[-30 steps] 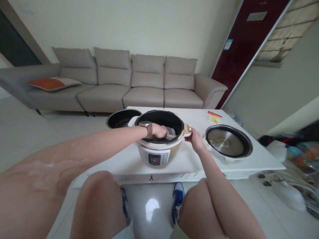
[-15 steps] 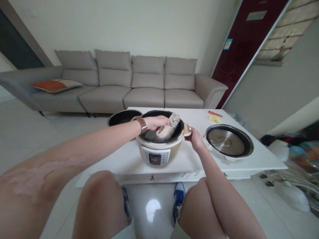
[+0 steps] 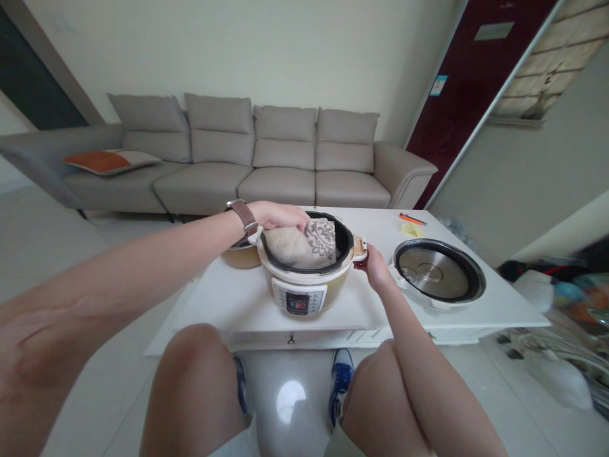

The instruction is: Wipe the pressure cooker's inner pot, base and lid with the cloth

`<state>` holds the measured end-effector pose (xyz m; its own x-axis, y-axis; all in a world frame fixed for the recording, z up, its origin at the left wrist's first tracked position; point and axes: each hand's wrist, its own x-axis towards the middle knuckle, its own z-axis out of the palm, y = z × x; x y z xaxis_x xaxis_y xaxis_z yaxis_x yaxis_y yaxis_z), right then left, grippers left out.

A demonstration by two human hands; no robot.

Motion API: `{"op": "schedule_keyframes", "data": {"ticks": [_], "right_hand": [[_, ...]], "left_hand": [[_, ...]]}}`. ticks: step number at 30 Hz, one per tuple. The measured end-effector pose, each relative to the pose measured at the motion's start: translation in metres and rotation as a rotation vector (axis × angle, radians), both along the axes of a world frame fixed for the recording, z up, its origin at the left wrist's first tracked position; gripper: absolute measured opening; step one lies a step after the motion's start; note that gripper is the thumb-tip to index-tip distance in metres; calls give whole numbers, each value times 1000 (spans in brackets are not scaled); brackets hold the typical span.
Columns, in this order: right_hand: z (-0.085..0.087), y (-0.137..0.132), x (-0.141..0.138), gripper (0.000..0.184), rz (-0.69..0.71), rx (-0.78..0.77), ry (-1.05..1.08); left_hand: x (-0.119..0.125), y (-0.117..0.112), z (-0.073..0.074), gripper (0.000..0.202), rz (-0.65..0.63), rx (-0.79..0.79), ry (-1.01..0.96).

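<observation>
A white electric pressure cooker (image 3: 304,279) with a front control panel stands lidless on the white table. My left hand (image 3: 280,216), with a brown watch on its wrist, is closed on a beige cloth (image 3: 299,247) with a grey pattern, at the cooker's mouth. The cloth hangs inside the dark rim and covers much of the opening. My right hand (image 3: 375,265) grips the cooker's side handle (image 3: 360,247). Its fingers are partly hidden under the handle.
Right of the cooker, its round lid (image 3: 435,273) lies upside down on the table (image 3: 352,311). Behind it are an orange-and-black utility knife (image 3: 412,219) and a yellow scrap (image 3: 412,230). A pot (image 3: 242,256) sits to the left, partly behind my arm. Beyond is a grey sofa (image 3: 280,184).
My left hand has moved left and up with the cloth, which now spreads across the cooker's opening instead of lying bunched at the right. My right hand stays on the handle.
</observation>
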<state>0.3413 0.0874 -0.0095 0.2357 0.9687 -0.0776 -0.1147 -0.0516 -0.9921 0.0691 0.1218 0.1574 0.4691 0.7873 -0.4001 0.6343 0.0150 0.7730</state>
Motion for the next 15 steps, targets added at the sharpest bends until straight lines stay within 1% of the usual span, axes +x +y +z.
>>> {"op": "schedule_keyframes", "data": {"ticks": [2, 4, 6, 8, 10, 12, 13, 15], "right_hand": [[0, 0, -1, 37, -7, 3, 1], [1, -1, -2, 37, -10, 2, 2], [1, -2, -2, 37, -14, -3, 2], [1, -3, -1, 37, -18, -12, 0], [0, -4, 1, 37, -17, -22, -6], [0, -5, 3, 38, -11, -29, -16], [0, -5, 4, 38, -8, -31, -22], [0, -6, 5, 38, -4, -35, -31]], "left_hand": [[12, -7, -3, 28, 7, 45, -95], [24, -19, -9, 26, -47, 33, -158], [31, -31, -14, 23, -121, 2, -146], [30, -36, -17, 22, -170, -39, -87], [23, -34, -17, 22, -163, -90, -14], [12, -26, -16, 24, -75, -142, 28], [7, -21, -16, 24, 7, -159, 23], [-1, -10, -19, 21, 235, -172, -19]]}}
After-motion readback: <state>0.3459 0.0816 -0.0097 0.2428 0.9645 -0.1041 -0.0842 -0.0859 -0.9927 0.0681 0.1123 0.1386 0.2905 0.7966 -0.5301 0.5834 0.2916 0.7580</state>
